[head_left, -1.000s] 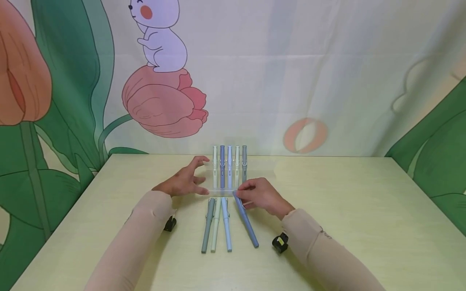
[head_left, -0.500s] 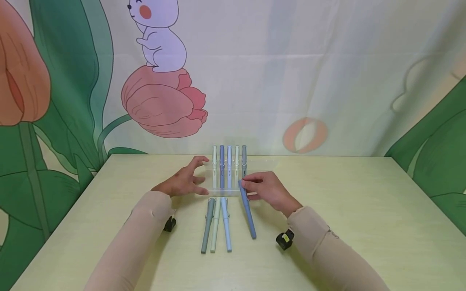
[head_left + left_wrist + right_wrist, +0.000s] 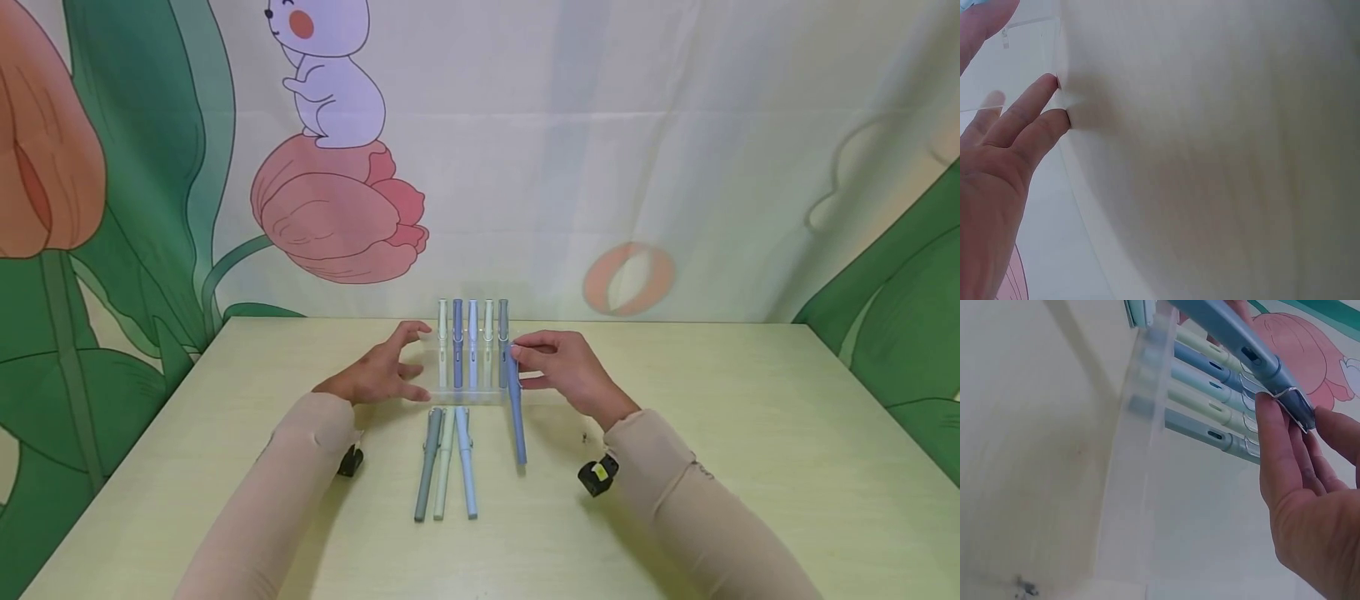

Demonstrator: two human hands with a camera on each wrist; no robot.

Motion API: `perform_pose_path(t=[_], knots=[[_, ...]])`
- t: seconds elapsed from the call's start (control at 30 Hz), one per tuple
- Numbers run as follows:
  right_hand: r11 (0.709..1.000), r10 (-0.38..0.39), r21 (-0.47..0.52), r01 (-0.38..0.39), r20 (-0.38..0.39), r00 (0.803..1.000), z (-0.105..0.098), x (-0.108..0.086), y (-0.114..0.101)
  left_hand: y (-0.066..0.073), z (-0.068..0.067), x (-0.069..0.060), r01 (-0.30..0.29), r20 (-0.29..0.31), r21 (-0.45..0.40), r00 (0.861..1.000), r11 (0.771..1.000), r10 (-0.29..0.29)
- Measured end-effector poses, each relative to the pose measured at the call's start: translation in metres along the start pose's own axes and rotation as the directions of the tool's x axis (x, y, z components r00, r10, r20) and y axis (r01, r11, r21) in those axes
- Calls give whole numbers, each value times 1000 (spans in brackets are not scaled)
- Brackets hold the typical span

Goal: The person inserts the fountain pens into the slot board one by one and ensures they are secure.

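My right hand point(image 3: 566, 371) pinches a blue capped pen point(image 3: 517, 417) by its clip end between thumb and fingers. The pen hangs tilted over the front right of a clear pen stand point(image 3: 547, 400), its lower end off the table. In the right wrist view, this blue pen point(image 3: 1229, 337) passes before the row of standing pens. Several capped pens point(image 3: 473, 350), whitish, violet-blue, light blue, pale green and grey, stand side by side in the stand. At the stand's left end, my left hand point(image 3: 378, 371) holds it, thumb in front and index finger behind.
Before the stand lie a dark grey-green pen point(image 3: 428, 467), a pale green pen point(image 3: 445, 467) and a light blue pen point(image 3: 467, 467). A pale wooden table point(image 3: 712, 467) carries everything. Behind it hangs a printed curtain point(image 3: 510, 167).
My right hand has lifted the blue pen off the table and moved it right and away from me, turning it more upright. The left hand and stand stay put.
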State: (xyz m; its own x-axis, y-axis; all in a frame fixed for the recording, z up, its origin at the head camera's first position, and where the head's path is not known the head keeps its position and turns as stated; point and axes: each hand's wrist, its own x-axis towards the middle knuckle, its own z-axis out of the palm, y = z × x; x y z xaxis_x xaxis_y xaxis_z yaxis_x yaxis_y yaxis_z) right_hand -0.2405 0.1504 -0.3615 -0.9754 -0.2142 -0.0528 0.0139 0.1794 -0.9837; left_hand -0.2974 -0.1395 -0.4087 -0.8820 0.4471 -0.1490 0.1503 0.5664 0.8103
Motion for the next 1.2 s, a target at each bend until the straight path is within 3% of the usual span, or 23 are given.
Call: perform_pose_path(t=[0.47, 1.2], knots=[[1000, -25, 13, 25, 16, 1000, -12, 3, -9, 0, -1, 1, 12, 0, 0, 1000, 1000, -12], [996, -85, -39, 84, -30, 996, -16, 11, -13, 0, 1, 1, 8, -5, -13, 1000, 1000, -8]])
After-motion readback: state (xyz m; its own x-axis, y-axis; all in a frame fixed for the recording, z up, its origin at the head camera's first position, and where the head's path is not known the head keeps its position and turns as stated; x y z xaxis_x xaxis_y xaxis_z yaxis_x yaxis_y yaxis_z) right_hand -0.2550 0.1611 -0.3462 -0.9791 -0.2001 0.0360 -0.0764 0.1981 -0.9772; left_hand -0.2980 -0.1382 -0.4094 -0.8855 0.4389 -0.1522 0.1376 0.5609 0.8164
